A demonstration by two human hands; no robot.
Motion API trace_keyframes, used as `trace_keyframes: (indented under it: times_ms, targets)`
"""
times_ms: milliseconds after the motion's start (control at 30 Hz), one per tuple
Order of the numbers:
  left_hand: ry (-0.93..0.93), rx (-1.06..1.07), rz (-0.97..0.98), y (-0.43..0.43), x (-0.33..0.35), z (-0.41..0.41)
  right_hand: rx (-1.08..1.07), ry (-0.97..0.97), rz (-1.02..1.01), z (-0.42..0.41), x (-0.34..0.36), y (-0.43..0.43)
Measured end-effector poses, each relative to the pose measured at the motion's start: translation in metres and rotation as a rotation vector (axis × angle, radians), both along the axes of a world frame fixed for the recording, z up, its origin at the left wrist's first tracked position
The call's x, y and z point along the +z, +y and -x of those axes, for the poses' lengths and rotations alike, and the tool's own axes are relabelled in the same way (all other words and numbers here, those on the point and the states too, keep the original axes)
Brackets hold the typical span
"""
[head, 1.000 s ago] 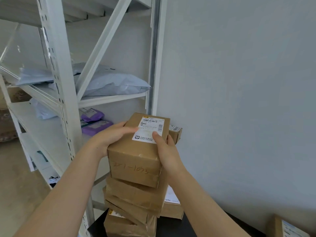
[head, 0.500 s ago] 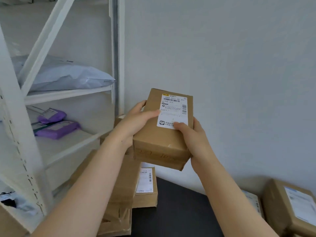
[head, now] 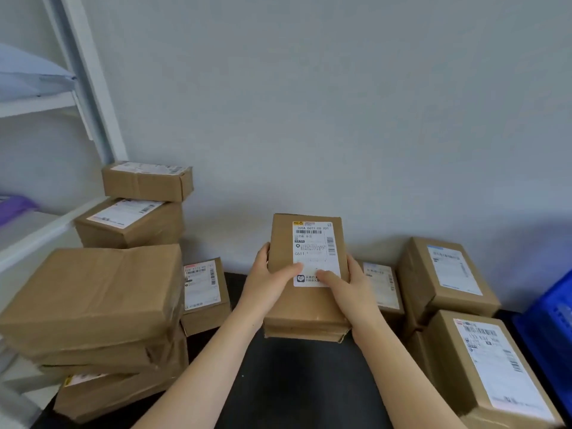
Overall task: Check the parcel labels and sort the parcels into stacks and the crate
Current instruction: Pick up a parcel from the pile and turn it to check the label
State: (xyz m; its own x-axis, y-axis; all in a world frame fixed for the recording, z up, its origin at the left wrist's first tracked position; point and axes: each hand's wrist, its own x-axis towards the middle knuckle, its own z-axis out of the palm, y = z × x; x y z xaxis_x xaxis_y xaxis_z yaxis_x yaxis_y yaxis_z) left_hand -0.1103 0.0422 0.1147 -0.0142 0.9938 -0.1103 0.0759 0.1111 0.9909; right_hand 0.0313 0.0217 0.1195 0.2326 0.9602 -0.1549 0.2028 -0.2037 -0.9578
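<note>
Cardboard parcel (head: 309, 308), 1 held, over black table (head: 294, 382) betw. 2 L stacks (head: 93, 298) & 3 labelled R parcels (head: 445, 274). 1 blue crate (head: 551, 329) far R. L hand (head: 269, 283) & R hand (head: 349, 292) clasp its sides, thumbs on white label (head: 312, 252): "300A C611-00 221", "C611".

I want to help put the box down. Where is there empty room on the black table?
The bare black table runs down the middle, between the left stack and the right parcels, below the held parcel. Both sides are crowded; the back by the wall holds small parcels. The blue crate sits far right.
</note>
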Motion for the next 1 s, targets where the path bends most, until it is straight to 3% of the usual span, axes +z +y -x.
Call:
trace_keyframes:
  times_ms: [400,1000]
  targets:
    - [0.168,-0.08,0.188,-0.028,-0.109,-0.021,-0.045,-0.055,0.314,-0.014,-0.107,-0.032]
    - [0.272,-0.071,0.32,-0.034,-0.153,-0.02,0.0,-0.086,0.44,-0.02,-0.136,-0.041]
